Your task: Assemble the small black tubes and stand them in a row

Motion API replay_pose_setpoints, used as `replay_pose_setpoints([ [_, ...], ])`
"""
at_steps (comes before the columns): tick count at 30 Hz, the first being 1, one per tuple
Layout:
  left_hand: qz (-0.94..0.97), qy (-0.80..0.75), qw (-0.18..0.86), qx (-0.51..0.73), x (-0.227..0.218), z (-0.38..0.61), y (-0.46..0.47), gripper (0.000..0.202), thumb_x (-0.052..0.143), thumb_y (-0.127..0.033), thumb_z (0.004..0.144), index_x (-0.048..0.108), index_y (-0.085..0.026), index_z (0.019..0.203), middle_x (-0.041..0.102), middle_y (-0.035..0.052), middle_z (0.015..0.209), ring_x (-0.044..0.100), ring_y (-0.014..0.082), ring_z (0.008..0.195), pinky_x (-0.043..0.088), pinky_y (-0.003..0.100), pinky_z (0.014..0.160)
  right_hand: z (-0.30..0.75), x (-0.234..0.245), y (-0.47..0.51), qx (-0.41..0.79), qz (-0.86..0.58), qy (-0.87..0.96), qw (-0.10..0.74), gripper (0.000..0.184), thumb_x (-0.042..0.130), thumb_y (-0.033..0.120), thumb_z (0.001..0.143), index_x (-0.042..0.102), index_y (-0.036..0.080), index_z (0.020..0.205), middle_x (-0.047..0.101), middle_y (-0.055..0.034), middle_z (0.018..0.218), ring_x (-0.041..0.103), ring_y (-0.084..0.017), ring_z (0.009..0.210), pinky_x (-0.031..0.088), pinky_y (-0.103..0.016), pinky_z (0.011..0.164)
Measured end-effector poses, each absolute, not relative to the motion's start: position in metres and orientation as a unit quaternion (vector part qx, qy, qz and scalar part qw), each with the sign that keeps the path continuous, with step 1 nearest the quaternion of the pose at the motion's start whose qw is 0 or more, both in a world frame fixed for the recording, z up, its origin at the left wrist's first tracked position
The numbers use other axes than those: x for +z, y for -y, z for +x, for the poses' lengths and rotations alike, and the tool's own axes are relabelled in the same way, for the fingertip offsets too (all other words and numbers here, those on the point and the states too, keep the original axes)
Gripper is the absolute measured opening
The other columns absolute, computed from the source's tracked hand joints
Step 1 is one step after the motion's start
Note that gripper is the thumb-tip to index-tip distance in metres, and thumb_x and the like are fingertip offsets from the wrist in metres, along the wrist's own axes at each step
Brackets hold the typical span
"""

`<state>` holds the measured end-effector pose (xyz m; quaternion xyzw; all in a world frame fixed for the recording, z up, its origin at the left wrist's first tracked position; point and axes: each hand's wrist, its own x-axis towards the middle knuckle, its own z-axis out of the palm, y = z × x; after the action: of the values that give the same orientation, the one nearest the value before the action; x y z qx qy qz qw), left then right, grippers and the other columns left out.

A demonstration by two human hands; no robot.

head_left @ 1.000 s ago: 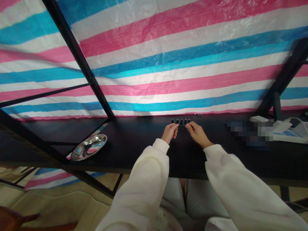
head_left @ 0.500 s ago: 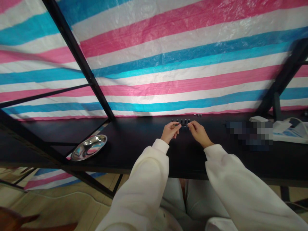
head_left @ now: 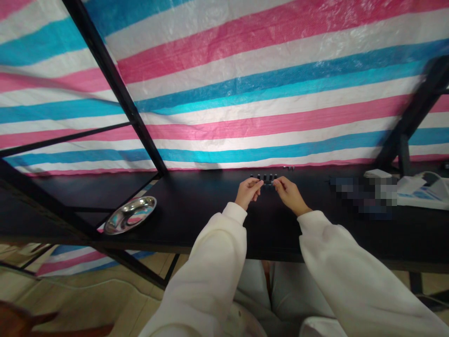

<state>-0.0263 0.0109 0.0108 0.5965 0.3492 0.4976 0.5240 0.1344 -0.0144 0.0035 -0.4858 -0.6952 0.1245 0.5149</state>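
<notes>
Between my two hands is a small dark bar-shaped piece [head_left: 268, 182], too small to tell its kind. My left hand [head_left: 248, 192] pinches its left end between thumb and fingers. On the other end, the fingertips of my right hand [head_left: 289, 193] are closed in a pinch. Just behind my fingers, several small dark pieces with light edges [head_left: 265, 177] stand in a row on the black table [head_left: 196, 206]. Farther back, near the striped sheet, lie a few tiny shiny pieces [head_left: 289, 168].
A shiny steel dish [head_left: 119, 221] rests at the table's left, near a black metal frame [head_left: 135, 117]. On the right are a blurred-out dark item [head_left: 361, 194], a white box [head_left: 377, 173] and a white object with a cable [head_left: 426, 192]. A striped sheet [head_left: 252, 112] hangs behind.
Hardly anything differs. Both hands keep their pinch at the same spot, with only a very slight shift of the fingers.
</notes>
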Motion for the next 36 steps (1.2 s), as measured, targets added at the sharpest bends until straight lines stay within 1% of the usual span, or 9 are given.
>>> replay_pose_setpoints([
  [7, 0.593, -0.353, 0.545, 0.477, 0.013, -0.028, -0.01, 0.031, 0.059, -0.044, 0.068, 0.047, -0.016, 0.064, 0.047, -0.0061, 0.042, 0.037, 0.0042, 0.028, 0.02, 0.017, 0.03, 0.133, 0.003, 0.015, 0.12, -0.485, 0.703, 0.506, 0.032, 0.036, 0.044, 0.084, 0.047, 0.019, 0.069, 0.048, 0.0005, 0.059, 0.047, -0.012, 0.055, 0.037, -0.025, 0.057],
  [11, 0.592, -0.366, 0.543, 0.47, 0.012, -0.028, -0.01, 0.036, 0.058, -0.048, 0.068, 0.045, -0.016, 0.06, 0.046, -0.0056, 0.042, 0.037, 0.0038, 0.028, 0.02, 0.017, 0.031, 0.133, 0.002, 0.014, 0.123, -0.485, 0.701, 0.508, 0.033, 0.036, 0.046, 0.084, 0.047, 0.02, 0.069, 0.049, 0.0002, 0.059, 0.047, -0.013, 0.055, 0.037, -0.025, 0.056],
  [15, 0.597, -0.373, 0.529, 0.474, 0.009, -0.028, -0.012, 0.041, 0.054, -0.051, 0.071, 0.043, -0.015, 0.055, 0.046, -0.0045, 0.041, 0.036, 0.0034, 0.028, 0.02, 0.018, 0.032, 0.134, 0.001, 0.013, 0.127, -0.487, 0.7, 0.507, 0.033, 0.036, 0.046, 0.084, 0.047, 0.019, 0.069, 0.049, 0.0007, 0.059, 0.046, -0.012, 0.054, 0.037, -0.025, 0.056],
  [19, 0.595, -0.379, 0.516, 0.486, 0.005, -0.028, -0.016, 0.039, 0.054, -0.051, 0.072, 0.048, -0.014, 0.06, 0.046, -0.0047, 0.042, 0.036, 0.0033, 0.028, 0.02, 0.018, 0.031, 0.134, 0.002, 0.013, 0.129, -0.491, 0.698, 0.506, 0.03, 0.038, 0.044, 0.084, 0.047, 0.019, 0.068, 0.047, 0.0014, 0.058, 0.045, -0.012, 0.053, 0.036, -0.025, 0.054],
  [22, 0.592, -0.383, 0.507, 0.496, 0.005, -0.027, -0.017, 0.038, 0.054, -0.051, 0.072, 0.053, -0.014, 0.067, 0.048, -0.0045, 0.046, 0.035, 0.0029, 0.028, 0.02, 0.018, 0.03, 0.135, 0.0, 0.012, 0.132, -0.491, 0.696, 0.507, 0.029, 0.041, 0.044, 0.083, 0.049, 0.019, 0.072, 0.05, 0.0005, 0.06, 0.047, -0.012, 0.054, 0.037, -0.026, 0.055],
  [26, 0.585, -0.384, 0.5, 0.51, 0.006, -0.028, -0.016, 0.038, 0.056, -0.052, 0.07, 0.052, -0.014, 0.068, 0.049, -0.0047, 0.05, 0.035, 0.0021, 0.028, 0.02, 0.017, 0.03, 0.135, -0.006, 0.01, 0.168, -0.483, 0.703, 0.494, 0.028, 0.044, 0.044, 0.081, 0.053, 0.018, 0.078, 0.054, -0.0005, 0.064, 0.05, -0.012, 0.054, 0.04, -0.025, 0.053],
  [30, 0.587, -0.379, 0.507, 0.504, 0.007, -0.028, -0.016, 0.037, 0.059, -0.05, 0.068, 0.052, -0.014, 0.071, 0.05, -0.0049, 0.051, 0.035, 0.0017, 0.028, 0.02, 0.017, 0.029, 0.132, -0.01, 0.008, 0.235, -0.463, 0.717, 0.464, 0.026, 0.045, 0.043, 0.08, 0.053, 0.018, 0.082, 0.055, 0.0005, 0.064, 0.049, -0.01, 0.047, 0.041, -0.024, 0.047],
  [33, 0.591, -0.379, 0.508, 0.498, 0.007, -0.027, -0.015, 0.036, 0.059, -0.048, 0.068, 0.053, -0.013, 0.071, 0.052, -0.0041, 0.054, 0.035, 0.0014, 0.028, 0.02, 0.018, 0.03, 0.13, -0.011, 0.009, 0.27, -0.449, 0.728, 0.443, 0.025, 0.046, 0.043, 0.079, 0.052, 0.019, 0.081, 0.054, 0.002, 0.062, 0.049, -0.009, 0.044, 0.04, -0.023, 0.045],
  [36, 0.594, -0.378, 0.514, 0.49, 0.006, -0.026, -0.014, 0.034, 0.061, -0.046, 0.067, 0.053, -0.013, 0.073, 0.055, -0.003, 0.058, 0.037, 0.0017, 0.029, 0.021, 0.018, 0.029, 0.13, -0.01, 0.009, 0.268, -0.441, 0.737, 0.437, 0.024, 0.046, 0.042, 0.079, 0.052, 0.019, 0.079, 0.055, 0.0017, 0.063, 0.05, -0.009, 0.045, 0.041, -0.024, 0.046],
])
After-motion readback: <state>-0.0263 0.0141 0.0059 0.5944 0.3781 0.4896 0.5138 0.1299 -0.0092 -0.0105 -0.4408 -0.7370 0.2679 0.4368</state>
